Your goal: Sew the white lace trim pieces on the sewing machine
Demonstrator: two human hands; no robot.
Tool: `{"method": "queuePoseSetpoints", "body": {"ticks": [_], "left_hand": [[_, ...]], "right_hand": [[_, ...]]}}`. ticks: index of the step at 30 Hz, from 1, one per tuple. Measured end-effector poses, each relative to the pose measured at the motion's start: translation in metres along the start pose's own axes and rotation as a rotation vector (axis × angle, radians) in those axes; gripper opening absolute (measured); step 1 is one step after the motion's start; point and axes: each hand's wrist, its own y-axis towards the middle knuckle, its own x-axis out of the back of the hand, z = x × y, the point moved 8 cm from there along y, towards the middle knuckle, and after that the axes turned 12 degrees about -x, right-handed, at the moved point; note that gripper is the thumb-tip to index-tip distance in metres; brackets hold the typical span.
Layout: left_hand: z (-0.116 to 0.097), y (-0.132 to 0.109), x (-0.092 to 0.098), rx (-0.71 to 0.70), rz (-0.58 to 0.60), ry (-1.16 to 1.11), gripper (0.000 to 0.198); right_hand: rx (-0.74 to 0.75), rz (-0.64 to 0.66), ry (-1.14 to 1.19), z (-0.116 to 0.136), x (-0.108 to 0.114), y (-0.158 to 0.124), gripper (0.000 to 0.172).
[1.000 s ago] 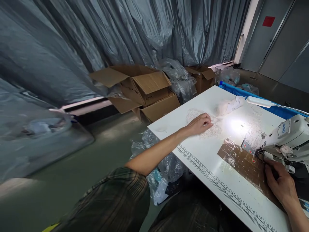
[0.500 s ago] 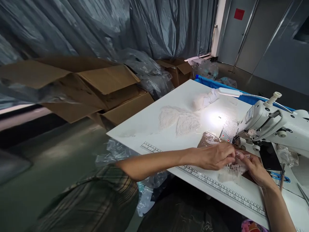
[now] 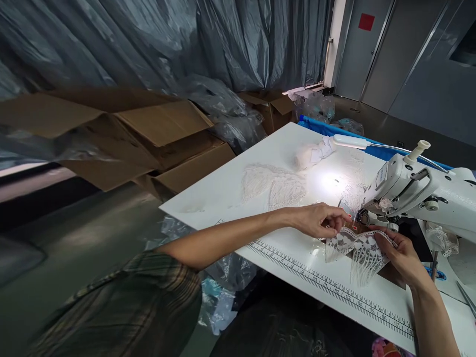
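A white lace piece hangs between both hands just in front of the needle of a white sewing machine. My left hand pinches the lace's upper left edge with closed fingers. My right hand grips its right side, the lace draping down from it. Both hands are above the white table, near its printed ruler. More lace pieces lie flat further back on the table.
A bundled white cloth lies under the machine's lamp arm. Open cardboard boxes and plastic bags stand on the floor left of the table. Grey plastic sheeting hangs behind. Blue scissors lie at the right.
My left hand came from the lace pieces at the back to the machine. Both hands have now lifted a lace piece off the table in front of the needle. The view swung right.
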Motion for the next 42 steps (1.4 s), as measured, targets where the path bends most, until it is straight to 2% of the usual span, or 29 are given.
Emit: {"method": "queuePoseSetpoints", "body": {"ticks": [2, 4, 9, 11, 14, 17, 19, 23, 24, 26, 29, 32, 35, 38, 42], "left_hand": [[0.001, -0.002, 0.005, 0.007, -0.047, 0.032, 0.046], [0.0, 0.001, 0.002, -0.009, -0.057, 0.094, 0.055], [-0.006, 0.023, -0.03, -0.093, 0.097, 0.133, 0.075], [-0.007, 0.027, -0.035, -0.101, 0.13, 0.108, 0.072], [-0.011, 0.023, -0.029, -0.085, 0.14, 0.022, 0.059], [-0.012, 0.01, -0.014, -0.009, 0.12, -0.054, 0.052], [-0.005, 0.001, -0.004, 0.061, 0.072, 0.012, 0.049], [0.015, -0.008, 0.013, 0.096, -0.062, 0.493, 0.043], [0.017, -0.008, 0.013, 0.065, -0.088, 0.61, 0.041], [0.016, -0.007, 0.008, -0.048, -0.12, 0.751, 0.034], [0.007, -0.006, -0.01, -0.246, -0.06, 0.753, 0.025], [0.001, -0.008, -0.023, -0.312, 0.037, 0.751, 0.022], [0.0, -0.011, -0.026, -0.269, 0.084, 0.791, 0.023], [-0.001, -0.012, -0.023, -0.211, 0.092, 0.756, 0.028], [-0.003, -0.011, -0.002, -0.017, -0.099, 0.473, 0.046]], "right_hand": [[0.032, 0.025, -0.047, 0.007, -0.006, -0.002, 0.067], [0.088, 0.106, -0.139, 0.017, -0.017, -0.007, 0.059], [0.175, 0.293, -0.195, 0.021, -0.03, -0.016, 0.045], [0.148, 0.338, -0.149, 0.014, -0.026, -0.018, 0.043], [0.068, 0.337, -0.033, 0.006, -0.015, -0.018, 0.047], [0.018, 0.216, 0.042, 0.004, -0.003, -0.013, 0.059], [0.025, 0.052, 0.01, 0.005, 0.006, -0.007, 0.062], [0.089, -0.38, -0.255, 0.009, 0.027, 0.003, 0.054], [0.091, -0.443, -0.325, 0.009, 0.03, 0.004, 0.051], [0.083, -0.484, -0.413, 0.009, 0.032, 0.007, 0.048], [0.089, -0.432, -0.444, 0.011, 0.031, 0.006, 0.047], [0.092, -0.346, -0.472, 0.015, 0.028, 0.001, 0.04], [0.074, -0.288, -0.469, 0.015, 0.023, -0.005, 0.035], [0.023, -0.248, -0.337, 0.013, 0.011, -0.007, 0.037], [-0.026, -0.065, -0.002, 0.021, -0.03, -0.001, 0.047]]}}
